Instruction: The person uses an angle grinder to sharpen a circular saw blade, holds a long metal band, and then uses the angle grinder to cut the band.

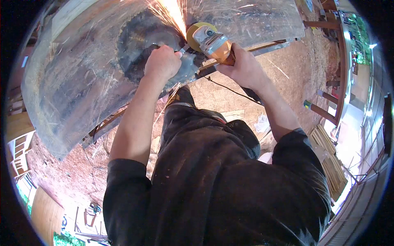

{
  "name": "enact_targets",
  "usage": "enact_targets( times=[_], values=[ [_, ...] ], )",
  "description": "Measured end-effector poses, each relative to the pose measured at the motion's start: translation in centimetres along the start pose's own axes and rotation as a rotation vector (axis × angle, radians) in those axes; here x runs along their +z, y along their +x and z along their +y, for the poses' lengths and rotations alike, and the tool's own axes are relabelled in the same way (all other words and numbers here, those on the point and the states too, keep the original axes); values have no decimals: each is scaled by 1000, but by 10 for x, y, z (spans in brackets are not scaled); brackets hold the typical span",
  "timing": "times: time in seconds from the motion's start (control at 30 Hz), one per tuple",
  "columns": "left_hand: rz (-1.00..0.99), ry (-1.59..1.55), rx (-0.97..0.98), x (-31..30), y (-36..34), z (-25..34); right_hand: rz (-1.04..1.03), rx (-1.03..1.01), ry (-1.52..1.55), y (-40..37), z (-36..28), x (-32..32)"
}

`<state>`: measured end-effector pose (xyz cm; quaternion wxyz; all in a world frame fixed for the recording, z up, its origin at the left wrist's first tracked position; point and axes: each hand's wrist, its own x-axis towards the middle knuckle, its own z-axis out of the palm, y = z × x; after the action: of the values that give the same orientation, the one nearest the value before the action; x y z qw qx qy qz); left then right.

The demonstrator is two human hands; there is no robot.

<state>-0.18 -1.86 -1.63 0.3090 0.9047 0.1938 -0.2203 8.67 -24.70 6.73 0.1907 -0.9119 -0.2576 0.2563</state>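
My right hand [245,67] is wrapped round the orange body of an angle grinder [219,48]. The grinder's yellowish disc [194,36] faces left, and bright sparks [174,16] stream from its edge toward the top of the view. In my closed left hand [163,63] is a small metal piece [183,49], its end close to the disc; its exact kind is hidden by the fingers. Beneath my left hand lies a large toothed circular saw blade [130,49], flat on the worn metal tabletop [82,78].
A dark cord [234,93] hangs below the table edge near my right forearm. Stacked wooden boards [328,162] lie on the dusty floor at the right, below a wooden frame [341,74]. A wooden panel [46,211] stands at the lower left.
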Motion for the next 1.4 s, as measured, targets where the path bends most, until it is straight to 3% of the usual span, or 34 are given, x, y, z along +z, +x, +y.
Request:
enact_targets(
  times=[0.37, 0.6, 0.67, 0.7, 0.8, 0.83, 0.9, 0.93, 1.03, 1.1, 1.2, 1.23, 1.3, 1.4],
  values=[
    [-56, -29, -86, -10, -6, 9, 28, 42, 7, 8, -2, 6],
    [3, 49, 50, 2, -1, -1, 11, 76, 31, 7, -13, 2],
    [53, 15, 45, 3, 2, -3, 222, 75, 111, 13, 1, 12],
    [51, -6, 41, 1, 0, -2, 233, 75, 112, 13, 4, 13],
    [85, -68, 40, 5, -9, -6, 388, 287, 659, 5, 10, 14],
    [124, -110, 45, 6, -11, -8, 404, 287, 660, 0, 12, 15],
    [127, -209, 66, 7, -21, -13, 521, 338, 1171, -13, 11, 10],
    [122, -316, 70, 8, -26, -16, 643, 369, 1231, -22, -3, 4],
    [198, -458, 228, 4, -59, -17, 740, 423, 1450, -44, 0, -3],
    [177, -746, 276, -8, -92, -2, 814, 460, 1514, -54, -3, -7],
    [131, -813, 451, -11, -120, 22, 882, 455, 1645, -60, 12, 1],
    [202, -852, 638, -9, -123, 33, 889, 442, 1646, -62, 2, -4],
    [262, -696, 767, -7, -129, 45, 914, 508, 1672, -64, -16, -8],
    [380, -712, 752, 6, -136, 63, 835, 467, 1739, -62, -16, -4]
  ],
)
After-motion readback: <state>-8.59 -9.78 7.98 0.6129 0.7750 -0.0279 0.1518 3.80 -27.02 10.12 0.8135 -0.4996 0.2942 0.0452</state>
